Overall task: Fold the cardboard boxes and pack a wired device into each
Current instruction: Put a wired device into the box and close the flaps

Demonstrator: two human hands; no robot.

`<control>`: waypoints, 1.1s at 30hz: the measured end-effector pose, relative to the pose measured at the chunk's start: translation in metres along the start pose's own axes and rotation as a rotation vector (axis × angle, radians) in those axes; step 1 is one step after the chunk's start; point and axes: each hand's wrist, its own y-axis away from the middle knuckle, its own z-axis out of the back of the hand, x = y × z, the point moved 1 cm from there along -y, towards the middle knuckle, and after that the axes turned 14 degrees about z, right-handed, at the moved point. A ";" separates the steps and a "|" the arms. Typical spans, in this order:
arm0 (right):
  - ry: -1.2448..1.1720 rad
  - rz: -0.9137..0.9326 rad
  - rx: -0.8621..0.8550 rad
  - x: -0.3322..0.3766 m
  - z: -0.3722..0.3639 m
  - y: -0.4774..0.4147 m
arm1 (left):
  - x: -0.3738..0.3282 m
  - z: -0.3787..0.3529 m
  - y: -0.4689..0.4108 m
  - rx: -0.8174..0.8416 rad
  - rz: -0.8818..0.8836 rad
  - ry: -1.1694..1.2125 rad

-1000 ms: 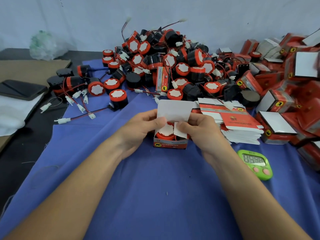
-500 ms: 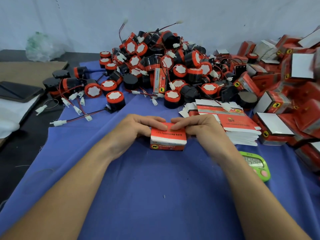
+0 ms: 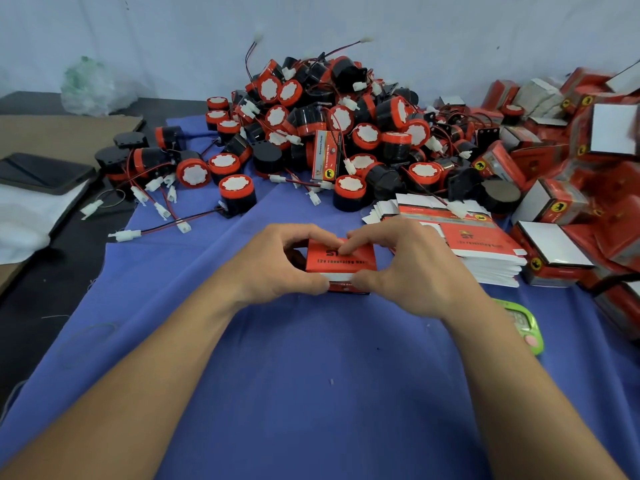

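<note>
A small red cardboard box (image 3: pixel 341 263) stands on the blue cloth (image 3: pixel 311 375) at the middle, its red lid folded down over the top. My left hand (image 3: pixel 280 268) grips its left side, fingers curled over the top and thumb at the front edge. My right hand (image 3: pixel 408 271) grips the right side the same way, a fingertip pressing on the lid. The device inside is hidden. A big heap of red and black wired devices (image 3: pixel 329 133) lies behind. A stack of flat unfolded boxes (image 3: pixel 460 244) lies just right of my right hand.
Packed red boxes (image 3: pixel 571 168) pile up at the right. A green timer (image 3: pixel 524 323) lies by my right wrist. Loose devices with white plugs (image 3: pixel 166 188) spread at the left. A dark phone (image 3: pixel 41 171), brown cardboard (image 3: pixel 59 133) and a plastic bag (image 3: pixel 93 88) sit far left.
The white lid flap that stood up over the open box has been folded down. The device is covered, and both hands have closed round the box's top and sides.
</note>
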 end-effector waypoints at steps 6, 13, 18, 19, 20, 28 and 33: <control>0.038 0.011 0.028 0.003 0.000 0.001 | 0.003 0.000 -0.002 -0.061 0.004 -0.002; 0.031 0.018 0.044 0.002 0.003 0.003 | 0.003 -0.001 -0.001 -0.106 -0.010 -0.068; 0.040 0.019 0.012 0.002 0.000 0.004 | 0.005 0.001 -0.001 -0.102 -0.028 -0.059; 0.039 0.016 0.013 0.003 0.000 0.004 | 0.005 0.001 -0.001 -0.101 -0.026 -0.052; 0.040 0.011 0.016 0.004 0.000 0.004 | 0.005 0.002 -0.001 -0.104 -0.021 -0.043; 0.047 -0.022 0.038 0.009 0.001 0.003 | 0.003 0.002 0.001 -0.105 -0.031 -0.100; -0.039 -0.040 -0.023 0.006 -0.007 0.005 | 0.003 -0.007 0.001 -0.258 -0.066 -0.161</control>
